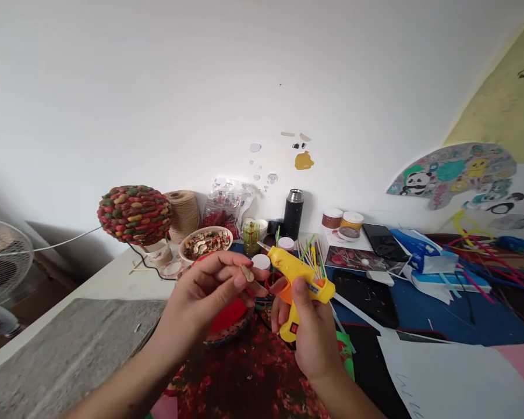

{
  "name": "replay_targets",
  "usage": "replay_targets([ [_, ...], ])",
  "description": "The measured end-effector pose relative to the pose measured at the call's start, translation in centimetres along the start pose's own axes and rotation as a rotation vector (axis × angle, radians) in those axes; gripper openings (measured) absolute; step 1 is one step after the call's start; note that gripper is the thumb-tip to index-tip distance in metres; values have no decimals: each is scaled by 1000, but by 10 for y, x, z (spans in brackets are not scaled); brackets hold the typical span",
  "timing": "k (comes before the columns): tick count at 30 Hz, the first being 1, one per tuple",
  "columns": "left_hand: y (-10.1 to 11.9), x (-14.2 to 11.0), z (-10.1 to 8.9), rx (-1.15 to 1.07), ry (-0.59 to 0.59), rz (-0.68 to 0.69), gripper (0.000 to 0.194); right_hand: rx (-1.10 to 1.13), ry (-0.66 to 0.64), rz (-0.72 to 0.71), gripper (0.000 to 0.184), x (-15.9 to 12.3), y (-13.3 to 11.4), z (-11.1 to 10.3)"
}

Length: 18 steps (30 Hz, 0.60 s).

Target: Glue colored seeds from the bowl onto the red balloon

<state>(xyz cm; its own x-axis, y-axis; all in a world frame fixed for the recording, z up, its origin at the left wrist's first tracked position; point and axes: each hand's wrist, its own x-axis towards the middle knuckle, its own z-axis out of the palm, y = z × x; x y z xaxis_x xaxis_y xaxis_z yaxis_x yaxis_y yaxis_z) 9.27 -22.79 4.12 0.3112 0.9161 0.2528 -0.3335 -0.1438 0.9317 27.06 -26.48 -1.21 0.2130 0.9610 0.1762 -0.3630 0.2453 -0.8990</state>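
Note:
Between the thumb and fingers of my left hand [216,285] is a small pale peanut shell [247,273]. My right hand [312,329] is wrapped round the grip of a yellow hot glue gun [299,270]. Its nozzle points up and left, a little above and to the right of the shell, apart from it. A clear glue stick [360,311] runs out of the gun's back end. Below my left hand sits a red bowl [229,320], partly hidden by that hand. Behind the hand stands an oval bowl [227,226] of shell pieces.
On the left, a ball covered in coloured shells [134,214] stands on a cup, beside a twine spool [183,215] and a fan [2,273]. Behind are a black flask [293,212] and paint jars [351,221]. Rightward lie a phone [385,241], a tissue pack [445,282] and paper [458,372].

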Motion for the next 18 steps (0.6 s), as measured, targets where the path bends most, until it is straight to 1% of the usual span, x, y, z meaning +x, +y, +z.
replay_targets([
  [4,-5,-10,9,173,-72,-3,23,32,66,9,71,5,1,-4],
  [8,-12,-13,12,361,-99,66,18,77,93,9,67,6,1,-5],
  [12,-18,-14,6,480,-93,145,15,66,73,-11,69,4,-3,-1],
  [15,-20,-15,0,575,-91,252,14,31,46,8,75,2,-6,1],
  [18,-23,-16,-4,665,-108,347,17,35,36,11,79,2,-5,1],
])
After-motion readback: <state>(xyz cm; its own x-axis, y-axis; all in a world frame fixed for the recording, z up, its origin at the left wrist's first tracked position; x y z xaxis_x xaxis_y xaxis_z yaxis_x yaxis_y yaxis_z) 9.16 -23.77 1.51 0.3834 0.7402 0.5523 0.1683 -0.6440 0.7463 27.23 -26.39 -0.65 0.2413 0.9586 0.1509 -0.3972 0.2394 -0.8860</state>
